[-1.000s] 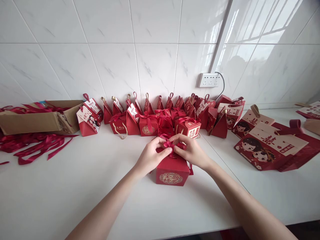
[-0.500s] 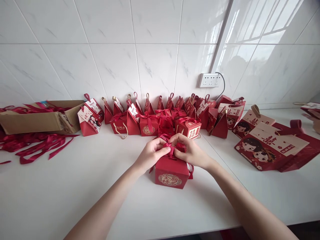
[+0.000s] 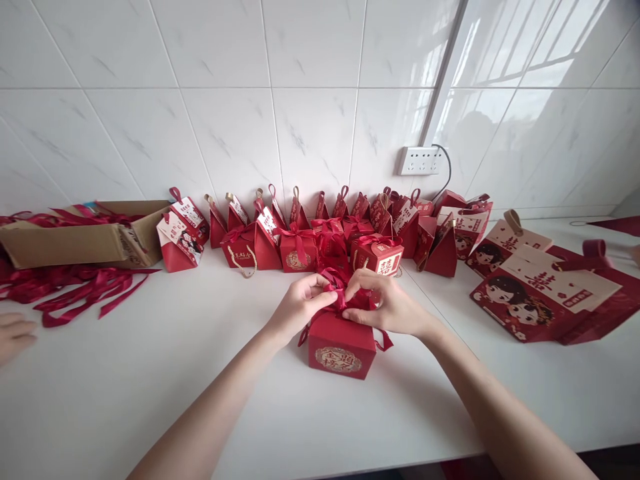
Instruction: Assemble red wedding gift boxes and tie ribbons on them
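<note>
A red gift box with a gold round emblem on its front stands on the white table. Crimson ribbon is gathered in a bow on its lid. My left hand pinches the ribbon from the left, thumb against forefinger. From the other side my right hand has its fingers closed around the bow, the thumb resting low by the lid. Ribbon ends and a cord handle hang at the box's right side. The knot itself is partly hidden by my fingers.
Several finished-looking red boxes line the tiled wall. A cardboard box and loose ribbons lie left; flat printed gift boxes lie right. Another person's hand shows at the left edge. A power strip hangs behind.
My right thumb has shifted lower, and the ribbon at the knot has changed shape slightly. Another person's hand has appeared at the left edge; at far right, a printed piece has moved.
</note>
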Tool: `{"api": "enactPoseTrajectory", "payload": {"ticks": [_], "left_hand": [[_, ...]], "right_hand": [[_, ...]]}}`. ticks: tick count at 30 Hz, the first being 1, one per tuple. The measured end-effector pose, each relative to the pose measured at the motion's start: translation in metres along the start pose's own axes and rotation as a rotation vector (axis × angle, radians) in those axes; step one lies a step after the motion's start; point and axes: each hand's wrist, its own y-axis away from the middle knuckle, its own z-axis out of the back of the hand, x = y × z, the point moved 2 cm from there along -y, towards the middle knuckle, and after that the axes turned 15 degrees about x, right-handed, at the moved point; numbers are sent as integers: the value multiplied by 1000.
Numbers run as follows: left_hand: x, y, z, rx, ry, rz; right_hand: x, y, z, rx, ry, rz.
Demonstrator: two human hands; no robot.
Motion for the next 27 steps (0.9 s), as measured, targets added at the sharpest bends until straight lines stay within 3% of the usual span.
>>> {"api": "enactPoseTrajectory", "payload": {"ticks": [5,13,19,27], "left_hand": [[-3,0,1,-10,-94,-9],[-24,15,-3,-77,-635,-41],[-23,20,3,-37,-651,165],[-29,21,12,-34,-696,189]], "right_hand": [[1,0,0,-26,59,67],[2,5,9,18,214,120],[6,10,15,76,248,88],[10,18,21,174,245,79]]}}
